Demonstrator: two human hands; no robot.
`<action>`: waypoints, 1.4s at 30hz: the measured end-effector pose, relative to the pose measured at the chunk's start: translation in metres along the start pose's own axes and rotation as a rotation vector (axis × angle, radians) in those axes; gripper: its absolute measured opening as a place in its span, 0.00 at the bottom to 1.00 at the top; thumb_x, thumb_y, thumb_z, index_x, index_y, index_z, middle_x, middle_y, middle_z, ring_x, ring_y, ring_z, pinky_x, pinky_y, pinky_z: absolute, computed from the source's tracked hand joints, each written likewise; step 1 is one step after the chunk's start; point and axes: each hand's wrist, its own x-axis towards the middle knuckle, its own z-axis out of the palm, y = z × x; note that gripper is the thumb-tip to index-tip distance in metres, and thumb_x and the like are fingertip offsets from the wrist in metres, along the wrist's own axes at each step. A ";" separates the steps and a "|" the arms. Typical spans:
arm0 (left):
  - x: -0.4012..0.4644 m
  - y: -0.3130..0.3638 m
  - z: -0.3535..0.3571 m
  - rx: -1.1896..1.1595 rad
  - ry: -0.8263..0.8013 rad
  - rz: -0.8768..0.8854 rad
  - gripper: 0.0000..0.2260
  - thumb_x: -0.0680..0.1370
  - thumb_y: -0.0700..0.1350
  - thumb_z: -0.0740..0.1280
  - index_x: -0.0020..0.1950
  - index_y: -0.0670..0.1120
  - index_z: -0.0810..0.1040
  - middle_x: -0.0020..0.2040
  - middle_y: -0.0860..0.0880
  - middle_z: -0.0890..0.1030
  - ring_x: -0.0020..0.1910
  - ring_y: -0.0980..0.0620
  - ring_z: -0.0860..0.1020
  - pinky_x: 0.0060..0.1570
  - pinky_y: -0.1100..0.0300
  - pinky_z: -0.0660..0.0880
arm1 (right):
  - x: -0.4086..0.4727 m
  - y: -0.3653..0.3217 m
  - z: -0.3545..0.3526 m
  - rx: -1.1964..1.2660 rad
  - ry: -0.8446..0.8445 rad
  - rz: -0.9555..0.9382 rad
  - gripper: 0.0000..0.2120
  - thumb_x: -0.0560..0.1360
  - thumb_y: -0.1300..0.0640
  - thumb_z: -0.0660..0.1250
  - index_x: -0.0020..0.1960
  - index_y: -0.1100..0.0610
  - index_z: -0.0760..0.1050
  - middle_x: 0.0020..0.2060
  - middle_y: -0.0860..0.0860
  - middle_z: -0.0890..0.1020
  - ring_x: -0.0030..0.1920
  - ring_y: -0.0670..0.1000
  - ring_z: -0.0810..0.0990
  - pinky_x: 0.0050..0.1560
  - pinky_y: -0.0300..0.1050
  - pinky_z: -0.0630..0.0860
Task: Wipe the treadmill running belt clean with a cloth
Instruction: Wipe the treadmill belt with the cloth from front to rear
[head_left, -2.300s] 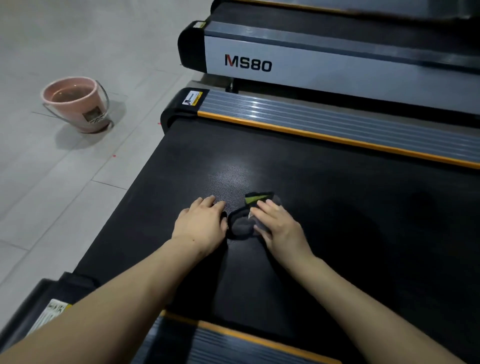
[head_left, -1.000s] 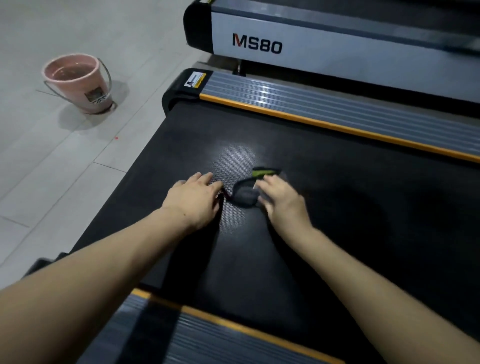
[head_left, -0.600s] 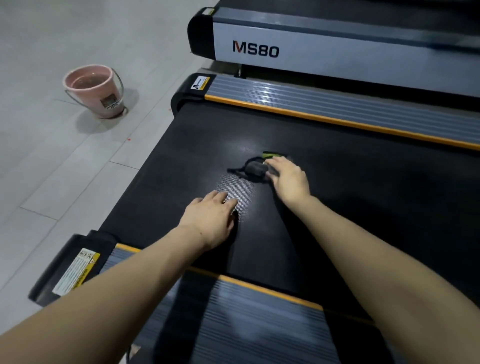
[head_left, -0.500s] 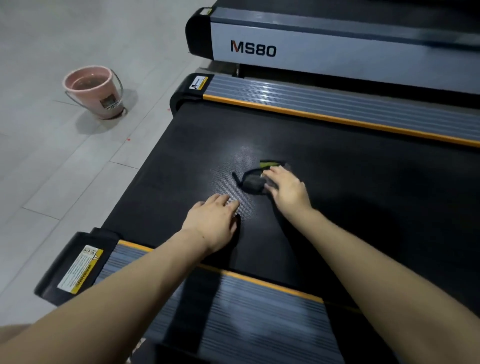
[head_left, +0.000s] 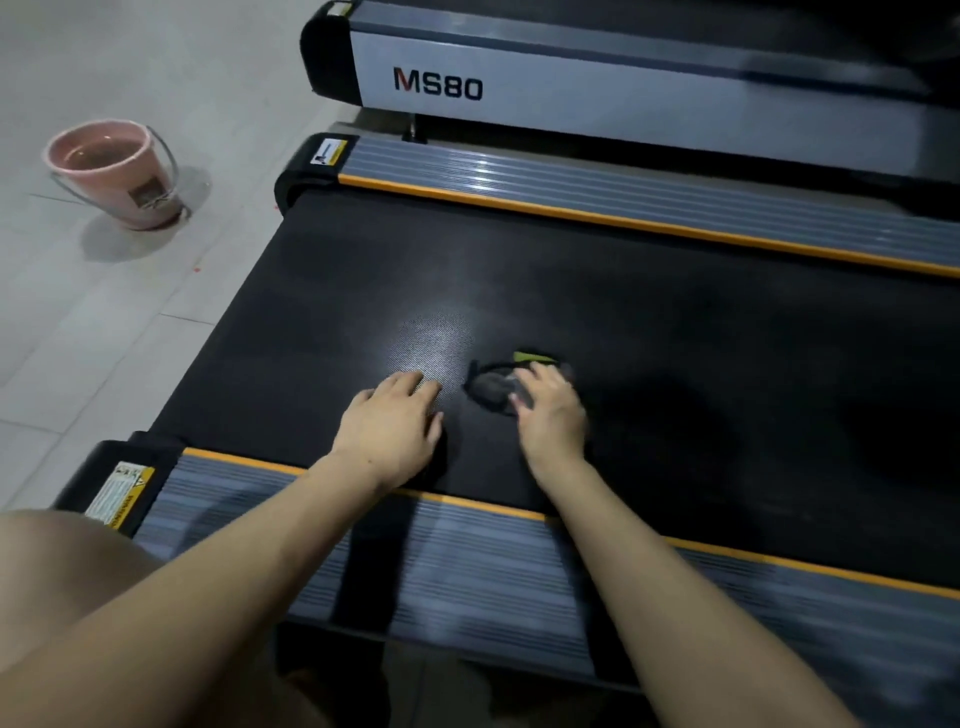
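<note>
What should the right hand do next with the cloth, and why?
Probably slide the cloth further right along the belt. The right hand presses it flat near the middle, the left hand rests flat on the belt beside it, and the belt's long right stretch lies beyond the cloth.

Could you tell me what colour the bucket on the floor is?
Pink bucket, seen in the head view.

2 treadmills (head_left: 597, 312) (head_left: 623, 98), 1 cloth (head_left: 496, 387), 1 bucket (head_left: 117, 174), 2 hands (head_left: 392, 423) (head_left: 553, 410).
</note>
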 end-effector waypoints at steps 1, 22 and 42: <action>-0.003 0.004 0.008 -0.042 0.050 -0.043 0.19 0.82 0.54 0.58 0.72 0.51 0.71 0.74 0.49 0.71 0.75 0.48 0.66 0.67 0.49 0.68 | -0.002 -0.020 0.012 0.001 -0.037 -0.095 0.15 0.68 0.62 0.75 0.55 0.57 0.82 0.56 0.56 0.83 0.58 0.58 0.80 0.57 0.52 0.78; -0.014 -0.013 0.065 -0.152 0.213 -0.148 0.16 0.75 0.49 0.58 0.58 0.48 0.78 0.64 0.49 0.78 0.68 0.47 0.73 0.66 0.47 0.68 | -0.018 -0.012 0.012 0.026 -0.069 -0.155 0.14 0.74 0.58 0.71 0.59 0.54 0.80 0.63 0.53 0.80 0.66 0.58 0.76 0.66 0.51 0.71; -0.018 -0.012 0.066 -0.180 0.254 -0.088 0.17 0.75 0.47 0.57 0.59 0.45 0.78 0.65 0.46 0.76 0.68 0.45 0.71 0.68 0.45 0.66 | -0.064 0.059 -0.061 -0.016 -0.137 0.108 0.19 0.75 0.58 0.71 0.64 0.47 0.79 0.69 0.45 0.75 0.73 0.47 0.68 0.71 0.45 0.68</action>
